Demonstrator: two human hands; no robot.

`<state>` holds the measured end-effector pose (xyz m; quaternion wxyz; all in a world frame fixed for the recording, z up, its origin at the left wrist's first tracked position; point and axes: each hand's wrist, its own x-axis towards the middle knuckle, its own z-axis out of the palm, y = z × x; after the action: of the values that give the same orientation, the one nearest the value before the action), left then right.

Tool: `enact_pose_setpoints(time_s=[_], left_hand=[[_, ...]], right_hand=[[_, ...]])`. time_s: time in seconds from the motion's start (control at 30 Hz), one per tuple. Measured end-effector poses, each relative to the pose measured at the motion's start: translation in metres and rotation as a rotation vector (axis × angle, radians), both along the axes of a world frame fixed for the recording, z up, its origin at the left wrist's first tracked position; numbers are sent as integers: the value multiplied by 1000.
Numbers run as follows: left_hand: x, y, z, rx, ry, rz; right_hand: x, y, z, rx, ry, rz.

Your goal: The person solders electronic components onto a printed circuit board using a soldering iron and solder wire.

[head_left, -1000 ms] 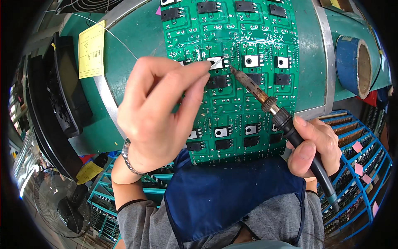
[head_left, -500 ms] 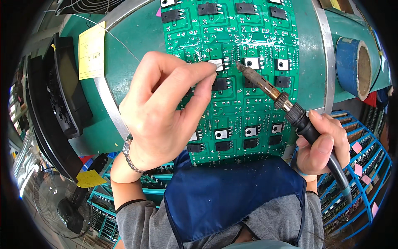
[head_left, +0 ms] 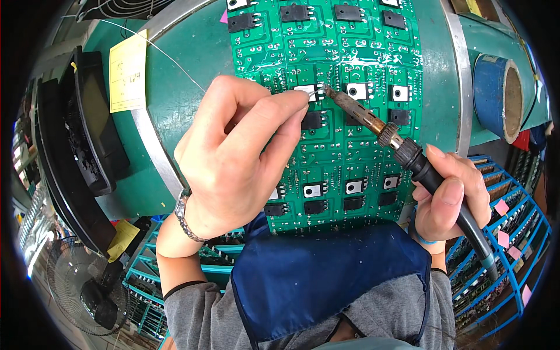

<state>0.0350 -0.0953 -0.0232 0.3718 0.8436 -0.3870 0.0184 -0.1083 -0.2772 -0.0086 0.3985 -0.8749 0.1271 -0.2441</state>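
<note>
A green circuit board panel [head_left: 335, 154] lies across the bench, carrying several black and white flat components. My left hand [head_left: 224, 157] is closed in a pinch on thin solder wire [head_left: 169, 57], whose short end sticks out past the fingertips. The wire trails back to the upper left. In my right hand [head_left: 452, 195] is a soldering iron [head_left: 379, 125], gripped by its black handle. Its dark tip meets the solder end at the pins of a white component [head_left: 304, 89], partly covered by my left fingertips.
A blue cardboard roll [head_left: 490, 96] stands on the right. At the left are a yellow paper card [head_left: 128, 73] and a black tray [head_left: 93, 122]. Blue racks [head_left: 496, 233] and a fan [head_left: 87, 286] sit below the bench level.
The soldering iron's tip has moved left, from beside the pins to the solder end. My left hand has shifted slightly right. The lower yellow slip by the fan has swung.
</note>
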Motion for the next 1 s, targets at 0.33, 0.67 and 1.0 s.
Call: enact_pose_setpoints(time_s=[0.33,0.67,1.0], left_hand=[[2,1,-5,19,-75,-43],[1,0,-2,-28,-26,24],[-5,4,2,25,8,-13]], right_hand=[[0,3,1,11,-24,-19],[1,2,2,-20,-11,-13],[-15,-1,2,-44,-59,-13]])
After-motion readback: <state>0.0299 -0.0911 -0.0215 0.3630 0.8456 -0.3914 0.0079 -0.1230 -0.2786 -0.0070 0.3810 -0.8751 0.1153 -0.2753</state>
